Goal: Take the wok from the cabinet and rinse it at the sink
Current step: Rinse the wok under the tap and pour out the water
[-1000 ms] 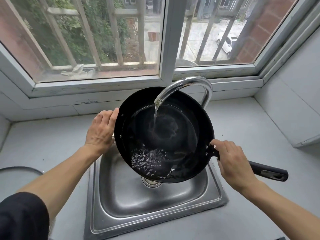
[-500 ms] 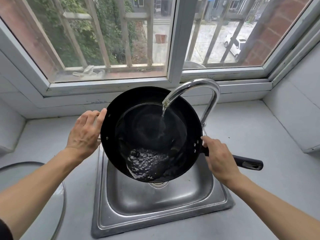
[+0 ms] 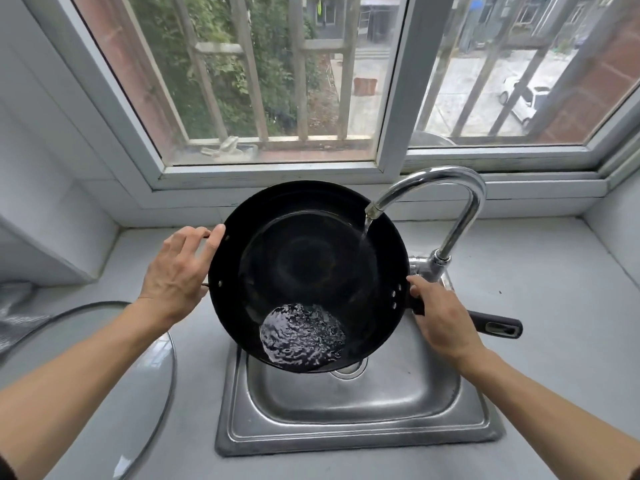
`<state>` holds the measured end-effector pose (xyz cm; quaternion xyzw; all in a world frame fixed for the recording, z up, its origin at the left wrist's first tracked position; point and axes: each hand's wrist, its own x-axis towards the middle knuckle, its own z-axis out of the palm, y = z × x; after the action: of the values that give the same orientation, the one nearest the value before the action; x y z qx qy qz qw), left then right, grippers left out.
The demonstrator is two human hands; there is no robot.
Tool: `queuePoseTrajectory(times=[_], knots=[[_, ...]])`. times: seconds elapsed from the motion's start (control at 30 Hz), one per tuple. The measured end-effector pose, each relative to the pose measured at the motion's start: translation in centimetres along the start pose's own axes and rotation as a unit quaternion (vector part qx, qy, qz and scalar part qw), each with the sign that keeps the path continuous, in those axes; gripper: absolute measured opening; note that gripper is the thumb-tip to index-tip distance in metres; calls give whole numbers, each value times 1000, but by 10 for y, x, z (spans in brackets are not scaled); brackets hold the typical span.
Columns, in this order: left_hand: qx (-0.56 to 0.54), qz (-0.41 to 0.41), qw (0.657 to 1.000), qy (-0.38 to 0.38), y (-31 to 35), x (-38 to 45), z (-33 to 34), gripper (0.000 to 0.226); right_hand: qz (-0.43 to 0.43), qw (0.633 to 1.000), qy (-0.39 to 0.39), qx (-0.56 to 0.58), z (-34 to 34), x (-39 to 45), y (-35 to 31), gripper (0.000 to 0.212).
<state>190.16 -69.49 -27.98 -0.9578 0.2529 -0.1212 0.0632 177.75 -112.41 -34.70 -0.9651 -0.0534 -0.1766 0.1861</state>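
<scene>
Over sink, black wok tilted under running faucet, water pooled at near edge. L hand curled on side handle; R hand wrapped round long handle.

Black wok, silver sink, perhaps pale grey counter.

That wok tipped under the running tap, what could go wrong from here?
1. Water has pooled at the low near edge of the wok; tip it further and it may spill past the sink rim onto the counter.
2. The faucet stream strikes the sloped right wall and might splash out.
3. The left hand holds only the small side handle, the right hand the long handle; wet grips could slip.
</scene>
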Motion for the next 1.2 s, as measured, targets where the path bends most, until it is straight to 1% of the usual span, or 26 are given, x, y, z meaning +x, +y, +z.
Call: queuePoseTrajectory(times=[0.2,0.4,0.53,0.67,0.77,0.97,1.07,1.2], knots=[[4,-22,1000,7,-7,-7,-14,122,-18,1000,-7,12,12,22,0,68],[22,-38,999,20,-13,-14,-28,121,-13,999,-19,45,25,41,-3,70],[28,-48,998,25,-16,-19,-37,117,-31,998,-21,54,30,50,-8,67],[39,-57,997,37,-21,-24,-44,117,-50,997,-16,59,36,60,-16,75],[45,-67,995,52,-24,-26,-48,112,-40,997,-21,57,41,68,-19,78],[59,-74,993,70,-28,-32,-53,108,-49,996,-15,72,47,74,-23,71],[56,-75,994,62,-27,-34,-56,108,-43,996,-17,77,48,71,-23,71],[46,-64,997,26,-26,-39,-58,115,-50,995,-36,74,44,62,-22,73]])
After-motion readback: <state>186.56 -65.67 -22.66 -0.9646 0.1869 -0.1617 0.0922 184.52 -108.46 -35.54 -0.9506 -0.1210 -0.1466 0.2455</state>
